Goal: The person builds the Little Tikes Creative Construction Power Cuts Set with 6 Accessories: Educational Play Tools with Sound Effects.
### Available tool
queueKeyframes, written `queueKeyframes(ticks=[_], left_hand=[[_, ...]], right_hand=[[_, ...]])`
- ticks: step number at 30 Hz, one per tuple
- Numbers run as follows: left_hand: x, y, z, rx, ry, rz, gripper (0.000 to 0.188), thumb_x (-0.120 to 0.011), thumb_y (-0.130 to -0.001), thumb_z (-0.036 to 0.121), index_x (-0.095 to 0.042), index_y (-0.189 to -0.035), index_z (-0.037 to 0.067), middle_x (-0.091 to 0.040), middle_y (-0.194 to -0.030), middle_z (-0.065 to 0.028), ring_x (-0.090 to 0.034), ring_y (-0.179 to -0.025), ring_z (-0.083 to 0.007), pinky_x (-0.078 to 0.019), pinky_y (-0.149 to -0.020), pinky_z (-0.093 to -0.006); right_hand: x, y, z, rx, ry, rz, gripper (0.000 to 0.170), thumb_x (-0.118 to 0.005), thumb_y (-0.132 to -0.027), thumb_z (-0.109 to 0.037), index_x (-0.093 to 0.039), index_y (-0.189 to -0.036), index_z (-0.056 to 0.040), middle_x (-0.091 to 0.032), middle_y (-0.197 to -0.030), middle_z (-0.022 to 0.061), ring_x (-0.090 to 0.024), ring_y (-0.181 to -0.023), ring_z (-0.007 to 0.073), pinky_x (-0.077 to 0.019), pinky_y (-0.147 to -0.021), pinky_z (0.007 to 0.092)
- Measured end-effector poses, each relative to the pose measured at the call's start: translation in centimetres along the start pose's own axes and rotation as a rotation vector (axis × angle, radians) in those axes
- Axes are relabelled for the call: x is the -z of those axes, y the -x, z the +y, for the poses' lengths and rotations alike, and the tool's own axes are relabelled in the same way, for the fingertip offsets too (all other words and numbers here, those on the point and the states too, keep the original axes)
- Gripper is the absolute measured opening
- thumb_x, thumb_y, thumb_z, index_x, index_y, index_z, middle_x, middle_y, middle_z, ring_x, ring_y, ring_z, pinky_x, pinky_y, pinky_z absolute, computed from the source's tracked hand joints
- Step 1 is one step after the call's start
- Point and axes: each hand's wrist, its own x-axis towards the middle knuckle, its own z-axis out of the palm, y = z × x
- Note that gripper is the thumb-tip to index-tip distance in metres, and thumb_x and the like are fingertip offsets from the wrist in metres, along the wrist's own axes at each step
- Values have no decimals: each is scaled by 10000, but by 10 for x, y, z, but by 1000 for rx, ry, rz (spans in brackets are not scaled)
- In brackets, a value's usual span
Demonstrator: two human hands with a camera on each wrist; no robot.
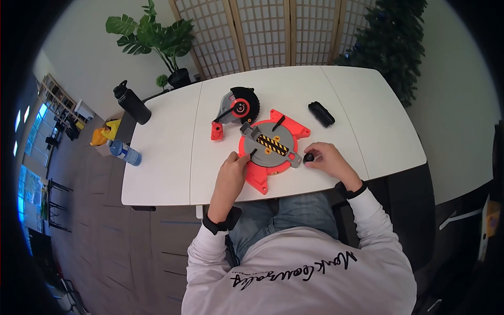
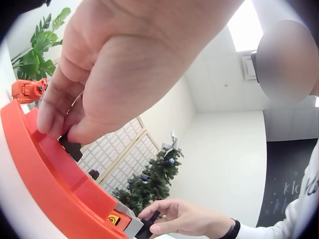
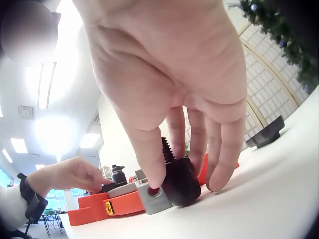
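Note:
On the table lies a round toy saw base (image 1: pixel 252 181) with a red body, a grey turntable (image 1: pixel 258 140) and a black-and-yellow striped strip. My left hand (image 1: pixel 230 173) is at its near left rim, thumb and fingertips pinching a small black tab (image 2: pixel 71 148) on the base. In my right hand (image 1: pixel 328 160) is a black knob (image 3: pixel 182 185) with a threaded screw pointing up, held between thumb and fingers. The knob sits low over the table, right beside the grey end piece (image 3: pixel 153 199) of the turntable arm, which has a hole in its end.
A toy saw head (image 1: pixel 240 107) with a black toothed blade and red end lies behind the base. At the back right is a black oblong object (image 1: pixel 321 114). A black bottle (image 1: pixel 133 105) and a water bottle (image 1: pixel 125 153) stand off the left edge.

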Motion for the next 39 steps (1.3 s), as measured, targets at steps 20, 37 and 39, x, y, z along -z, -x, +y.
queueKeyframes(ticks=[20,37,39], left_hand=[[-1,-1,2,17,-3,-25,281,-670,-892,-44,-738,-1164,-14,-629,-958,-218,-676,-843,-419,-555,-754,-486],[1,-1,9,2,-41,0,244,-661,-919,-50,-739,-1148,-21,-627,-931,-209,-672,-816,-412,-539,-723,-482],[1,-1,9,4,-41,0,246,-661,-915,-51,-738,-1147,-22,-625,-927,-208,-671,-815,-410,-539,-725,-481]], right_hand=[[-26,39,-15,-13,58,225,375,-875,-807,-90,-717,-1136,-3,-737,-1005,119,-657,-772,192,-558,-732,311],[-41,48,5,70,-141,291,370,-851,-881,-70,-691,-1208,-6,-669,-1114,93,-603,-699,107,-518,-641,250],[-44,47,13,39,-186,303,375,-856,-872,-60,-692,-1204,-2,-650,-1153,94,-602,-698,104,-519,-641,248]])
